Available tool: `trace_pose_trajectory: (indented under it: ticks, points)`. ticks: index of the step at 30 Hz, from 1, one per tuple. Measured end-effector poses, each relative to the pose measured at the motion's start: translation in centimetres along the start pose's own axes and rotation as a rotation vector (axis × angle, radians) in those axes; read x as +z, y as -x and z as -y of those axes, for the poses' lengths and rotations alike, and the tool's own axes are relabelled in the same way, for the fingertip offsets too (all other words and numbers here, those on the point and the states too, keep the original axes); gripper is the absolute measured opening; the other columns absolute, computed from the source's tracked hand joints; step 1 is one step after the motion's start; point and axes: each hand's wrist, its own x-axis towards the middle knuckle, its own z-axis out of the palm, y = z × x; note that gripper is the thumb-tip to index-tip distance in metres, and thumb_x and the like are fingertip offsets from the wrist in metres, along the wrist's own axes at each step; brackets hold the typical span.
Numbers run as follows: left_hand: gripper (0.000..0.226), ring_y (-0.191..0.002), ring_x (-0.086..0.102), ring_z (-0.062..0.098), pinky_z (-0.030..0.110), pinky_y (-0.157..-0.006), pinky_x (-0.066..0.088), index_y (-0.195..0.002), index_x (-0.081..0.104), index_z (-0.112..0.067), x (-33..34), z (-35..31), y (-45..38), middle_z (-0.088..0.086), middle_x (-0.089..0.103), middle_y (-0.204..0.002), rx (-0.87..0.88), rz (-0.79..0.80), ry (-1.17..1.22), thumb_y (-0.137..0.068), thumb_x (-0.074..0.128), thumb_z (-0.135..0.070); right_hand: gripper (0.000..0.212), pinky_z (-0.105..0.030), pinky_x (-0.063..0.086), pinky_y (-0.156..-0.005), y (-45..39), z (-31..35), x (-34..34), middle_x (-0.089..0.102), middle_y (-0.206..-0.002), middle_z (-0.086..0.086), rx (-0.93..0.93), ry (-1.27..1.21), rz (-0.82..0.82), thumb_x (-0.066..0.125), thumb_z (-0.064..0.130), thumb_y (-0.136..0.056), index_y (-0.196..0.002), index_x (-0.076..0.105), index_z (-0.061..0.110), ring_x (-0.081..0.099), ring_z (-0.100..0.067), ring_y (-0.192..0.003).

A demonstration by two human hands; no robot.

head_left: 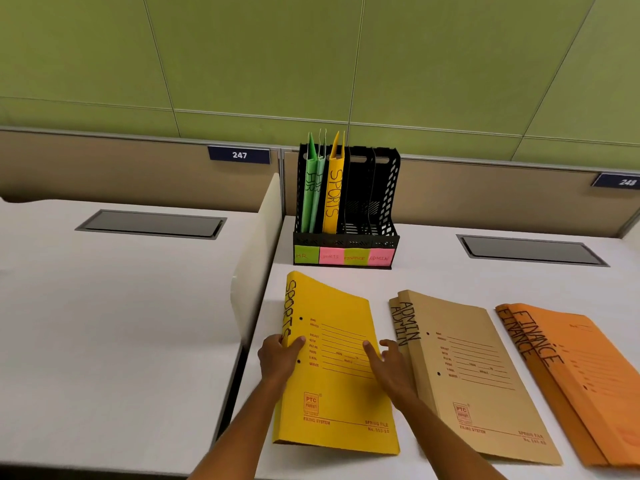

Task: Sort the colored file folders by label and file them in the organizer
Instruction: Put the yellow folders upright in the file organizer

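Observation:
A yellow SPORTS folder (341,372) lies on the white desk, its spine side lifted a little. My left hand (278,356) grips its spine edge, thumb on the cover. My right hand (386,363) rests on the cover's right side with fingers fairly straight. To the right lie two stacked brown ADMIN folders (478,372) and two orange FINANCE folders (585,375). The black organizer (346,244) stands behind, with sticky labels HR, SPORTS, FINANCE, ADMIN. Two green HR folders (313,188) and one yellow SPORTS folder (333,192) stand in its left slots.
A low white divider panel (256,271) separates this desk from the left desk. Grey cable hatches (152,225) (530,251) sit in both desktops. A partition with number plates 247 and 248 runs along the back.

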Motion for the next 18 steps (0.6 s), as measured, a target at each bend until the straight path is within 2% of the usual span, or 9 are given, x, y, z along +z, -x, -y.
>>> trace_pose_trajectory:
  ticks: [5,8,11,14,16,18]
  points:
    - [0.029,-0.082,0.067,0.029,0.039,-0.075,0.055,-0.089,0.068,-0.001,0.5,-2.0,-0.1,0.017,0.070,-0.090,0.121,0.032,-0.024,-0.092,0.065,-0.030,0.064,-0.042,0.044,-0.099,-1.4,1.2,-0.8,0.043,-0.145,-0.014,0.008,-0.039,0.029,0.056,0.056,-0.088,-0.138,0.040,0.018,0.043,-0.029,-0.132]
    - [0.029,-0.082,0.067,0.027,0.040,-0.076,0.055,-0.092,0.068,-0.003,1.1,-3.9,-0.1,0.013,0.070,-0.089,0.208,0.028,-0.025,-0.093,0.064,-0.031,0.058,-0.039,0.044,-0.098,-2.7,4.4,-2.1,0.046,-0.143,-0.014,-0.116,0.015,-0.026,0.060,0.047,-0.090,-0.135,0.044,0.015,0.045,-0.027,-0.129]
    - [0.025,-0.079,0.066,0.022,0.032,-0.069,0.054,-0.095,0.067,-0.006,2.1,-6.2,0.1,0.008,0.070,-0.090,0.303,-0.011,0.000,-0.092,0.065,-0.031,0.056,-0.034,0.044,-0.091,-3.9,9.4,-3.7,0.045,-0.142,-0.015,-0.281,0.054,-0.064,0.061,0.040,-0.092,-0.137,0.043,0.014,0.046,-0.027,-0.126]
    - [0.020,-0.075,0.064,0.011,0.021,-0.064,0.051,-0.096,0.065,-0.012,3.5,-8.4,0.5,-0.001,0.068,-0.089,0.397,-0.060,0.047,-0.091,0.066,-0.032,0.061,-0.021,0.045,-0.078,-4.5,15.5,-5.5,0.040,-0.145,-0.012,-0.492,0.069,-0.074,0.060,0.041,-0.092,-0.142,0.039,0.015,0.053,-0.021,-0.113]
    - [0.022,-0.077,0.063,0.005,0.021,-0.068,0.054,-0.102,0.064,-0.014,4.4,-9.6,0.8,-0.004,0.067,-0.093,0.449,-0.086,0.090,-0.091,0.067,-0.032,0.066,-0.018,0.048,-0.073,-4.4,19.6,-6.8,0.037,-0.147,-0.009,-0.625,0.086,-0.070,0.060,0.044,-0.091,-0.146,0.035,0.018,0.057,-0.012,-0.097]
    - [0.026,-0.082,0.064,0.009,0.023,-0.074,0.056,-0.108,0.063,-0.013,5.4,-10.6,1.1,-0.003,0.068,-0.099,0.501,-0.111,0.127,-0.091,0.067,-0.032,0.071,-0.017,0.050,-0.069,-4.5,23.3,-8.1,0.034,-0.149,-0.006,-0.741,0.146,-0.074,0.060,0.049,-0.089,-0.148,0.031,0.021,0.060,-0.009,-0.086]
